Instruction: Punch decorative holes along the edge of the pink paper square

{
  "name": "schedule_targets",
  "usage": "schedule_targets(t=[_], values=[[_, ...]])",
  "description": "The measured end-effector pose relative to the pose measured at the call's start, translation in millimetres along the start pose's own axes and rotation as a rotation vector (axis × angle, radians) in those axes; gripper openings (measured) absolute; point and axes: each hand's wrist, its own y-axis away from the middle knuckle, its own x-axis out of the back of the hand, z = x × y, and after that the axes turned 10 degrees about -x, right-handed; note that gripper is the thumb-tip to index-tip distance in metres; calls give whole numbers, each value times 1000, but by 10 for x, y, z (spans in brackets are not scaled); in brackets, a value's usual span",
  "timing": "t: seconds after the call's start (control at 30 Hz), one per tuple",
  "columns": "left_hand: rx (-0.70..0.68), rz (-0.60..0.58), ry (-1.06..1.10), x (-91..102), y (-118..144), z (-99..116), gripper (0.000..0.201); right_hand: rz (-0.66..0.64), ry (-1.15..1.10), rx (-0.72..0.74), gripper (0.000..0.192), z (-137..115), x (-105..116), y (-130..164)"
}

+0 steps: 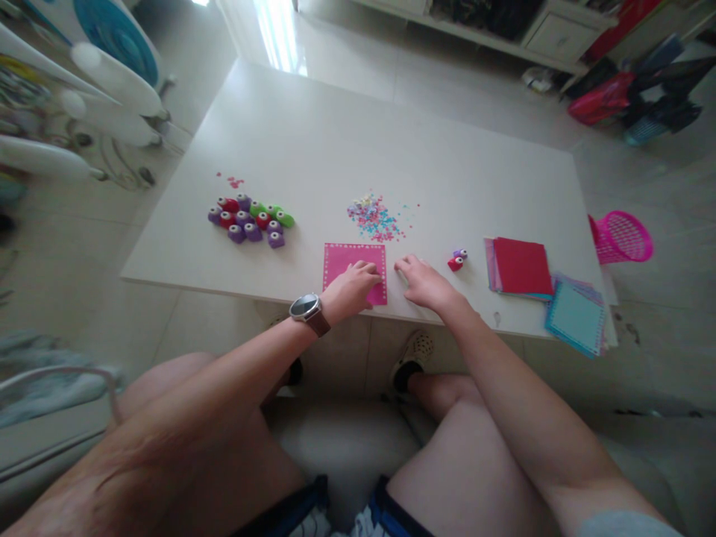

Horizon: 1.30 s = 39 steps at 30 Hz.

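A pink square paper (350, 261) with a punched border lies at the near edge of the white table (335, 134). My left hand (352, 287), a watch on its wrist, rests on the paper's near right corner with fingers curled over it. My right hand (422, 282) lies on the tabletop just right of the paper, fingers spread low, holding nothing I can see. A red and a purple small punch (457, 259) stand close to the right of that hand. A heap of pink and blue confetti (374, 216) lies behind the paper.
Several purple, red and green punches (250, 218) cluster at the left. A stack of red and pink papers (520, 266) and blue-bordered sheets (576, 317) lie at the right edge. A pink basket (620, 237) stands on the floor beside the table.
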Motion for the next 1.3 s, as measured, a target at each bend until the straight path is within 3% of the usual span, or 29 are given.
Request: schedule_targets(t=[0.6,1.3], values=[[4,5,-5,10,6,12,48,14,-4,15,63,33,-53,-20],[15,-26,5,8,-9,5,51,-38,47,-36,58,-76,66,51]])
